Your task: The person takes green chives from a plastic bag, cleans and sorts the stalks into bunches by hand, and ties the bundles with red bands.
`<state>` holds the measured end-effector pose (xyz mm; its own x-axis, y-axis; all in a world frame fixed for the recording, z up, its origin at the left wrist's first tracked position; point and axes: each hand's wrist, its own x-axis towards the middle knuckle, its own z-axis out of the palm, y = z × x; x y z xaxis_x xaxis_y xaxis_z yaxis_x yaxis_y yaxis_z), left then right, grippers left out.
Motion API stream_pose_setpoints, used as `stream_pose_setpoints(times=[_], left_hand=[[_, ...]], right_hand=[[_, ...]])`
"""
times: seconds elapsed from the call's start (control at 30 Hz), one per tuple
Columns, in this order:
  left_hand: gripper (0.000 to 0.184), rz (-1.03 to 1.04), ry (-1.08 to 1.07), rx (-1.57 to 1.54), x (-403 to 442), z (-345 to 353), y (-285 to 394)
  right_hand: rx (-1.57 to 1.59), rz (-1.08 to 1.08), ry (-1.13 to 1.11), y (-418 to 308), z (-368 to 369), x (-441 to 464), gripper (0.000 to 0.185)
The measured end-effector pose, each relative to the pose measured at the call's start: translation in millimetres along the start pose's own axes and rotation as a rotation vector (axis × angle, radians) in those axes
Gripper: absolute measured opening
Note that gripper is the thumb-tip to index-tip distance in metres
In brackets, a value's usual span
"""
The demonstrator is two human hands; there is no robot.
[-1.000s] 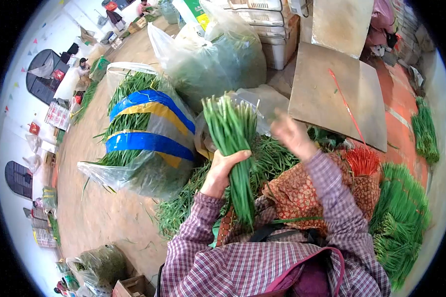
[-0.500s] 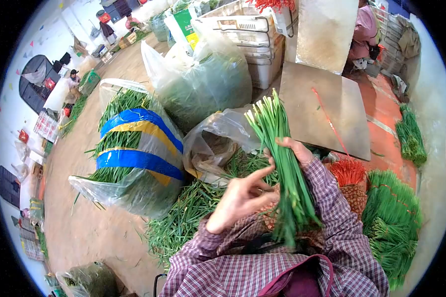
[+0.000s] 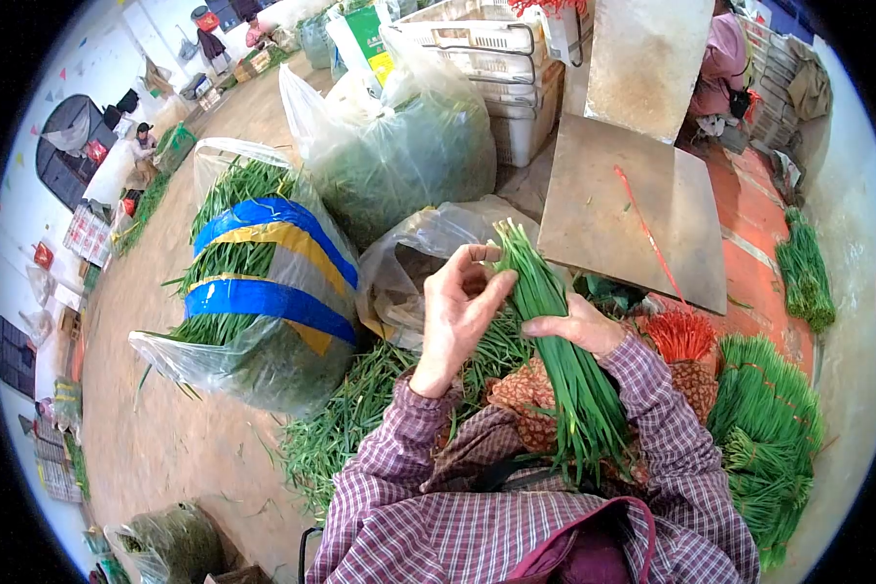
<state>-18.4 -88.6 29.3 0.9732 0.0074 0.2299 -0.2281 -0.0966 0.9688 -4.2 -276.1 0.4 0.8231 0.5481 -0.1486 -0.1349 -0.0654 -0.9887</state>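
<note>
A bunch of garlic chives (image 3: 563,360) lies tilted across my lap, its pale cut ends up and its green leaves hanging down toward me. My right hand (image 3: 586,327) is wrapped round the upper half, thumb across the front. At the pale ends, on the left side, my left hand (image 3: 460,310) has its thumb and bent forefinger pinched against the stalks; its other fingers are partly hidden. Under and left of my hands, loose green leaves (image 3: 360,428) are heaped. Red ties (image 3: 681,337) stand in a bundle just right of my right forearm.
A flat board (image 3: 633,214) with one red tie (image 3: 647,234) on it lies ahead. Tied green bunches (image 3: 764,419) are stacked at right. Left stand a blue-and-yellow striped bag (image 3: 263,263) and a clear bag (image 3: 399,156), both filled with greens. White crates (image 3: 501,88) stand behind.
My left hand has moved up from beside the leaves to the pale ends. The bunch has come lower and leans more, with my right hand still round it.
</note>
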Motion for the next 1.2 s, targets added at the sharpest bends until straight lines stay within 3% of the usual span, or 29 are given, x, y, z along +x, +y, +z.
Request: stream_pose_setpoints(times=[0.07, 0.27, 0.33, 0.4, 0.47, 0.5, 0.53, 0.6, 0.63, 0.73, 0.8, 0.87, 0.93, 1.07, 1.2], left_hand=[[0.012, 0.005, -0.029, -0.012, 1, -10, -4], [0.009, 0.179, 0.026, 0.249, 14, -37, -8], [0.009, 0.209, 0.099, 0.382, 23, -55, -4], [0.014, 0.141, 0.211, 0.359, 35, -76, -16], [0.028, 0.346, 0.283, 0.764, 40, -93, -29], [0.048, 0.327, 0.29, 1.018, 35, -96, -34], [0.048, 0.332, 0.285, 1.016, 31, -94, -40], [0.067, 0.196, 0.133, 0.509, 17, -80, -42], [0.077, -0.102, 0.006, 0.04, 3, -67, -38], [0.096, -0.253, -0.318, -0.438, -16, -45, -76], [0.1, -0.267, -0.399, -0.669, -27, -19, -53], [0.095, -0.357, -0.376, -0.823, -25, -13, -59], [0.098, -0.347, -0.274, -0.898, -21, -1, -68], [0.087, -0.272, -0.512, -1.206, -9, 17, -46], [0.045, -0.372, -0.324, -1.112, -9, 11, -46]], right_hand=[[0.032, 0.072, -0.019, -2, -3, -6, 0.053], [0.12, 0.248, -0.165, 35, -17, -21, 0.051], [0.144, 0.19, -0.219, 49, -18, -24, 0.048], [0.313, 0.262, -0.288, 42, -16, -33, 0.048], [0.389, 0.303, -0.244, 54, -19, -34, 0.05], [0.445, 0.276, -0.27, 55, -21, -34, 0.05], [0.502, 0.249, -0.297, 56, -22, -33, 0.05], [0.532, 0.277, -0.273, 54, -24, -36, 0.05], [0.606, 0.296, -0.309, 55, -24, -35, 0.051], [0.687, 0.309, -0.345, 49, -18, -33, 0.052], [0.778, 0.295, -0.327, 36, -5, -36, 0.054], [0.812, 0.361, -0.403, 53, 0, -29, 0.058], [0.883, 0.288, -0.548, 51, 19, -25, 0.063], [0.759, 0.173, -0.68, 61, 26, -19, 0.072], [0.748, 0.211, -0.595, 50, 21, -17, 0.076]])
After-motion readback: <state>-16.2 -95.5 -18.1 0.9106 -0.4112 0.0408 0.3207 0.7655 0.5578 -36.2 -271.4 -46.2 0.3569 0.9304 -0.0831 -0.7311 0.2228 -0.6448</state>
